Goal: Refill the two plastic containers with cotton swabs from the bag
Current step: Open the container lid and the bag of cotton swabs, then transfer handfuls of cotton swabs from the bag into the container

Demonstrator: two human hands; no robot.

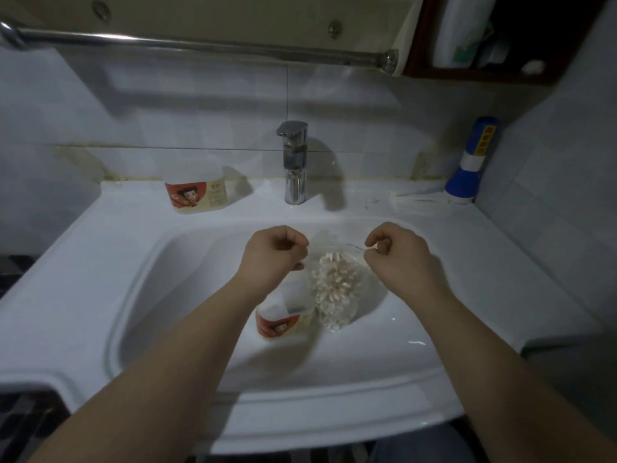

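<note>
- Pulling the bag point(329, 240) open looked to be the step in hand. The left hand point(277, 248) and right hand point(397, 252) each had fingers curled and pinched on the clear film at its mouth, one at either side.
- The bag hung over the sink point(100, 262) basin with the swabs point(335, 285) bunched low inside it, just beside the near tub point(283, 324) standing in the basin. The far tub point(197, 192) stood on the sink's rim, left of the tap point(293, 162).
- Doing it well called for an even, outward pull, kept low over the near tub. A sudden tear could scatter swabs into the basin, which might have been wet.
- Both tubs wore a red label with a cartoon figure; the writing was too blurred to read.
- The blue-and-white torch point(472, 162) at the right carried yellow marks, also unreadable.
</note>
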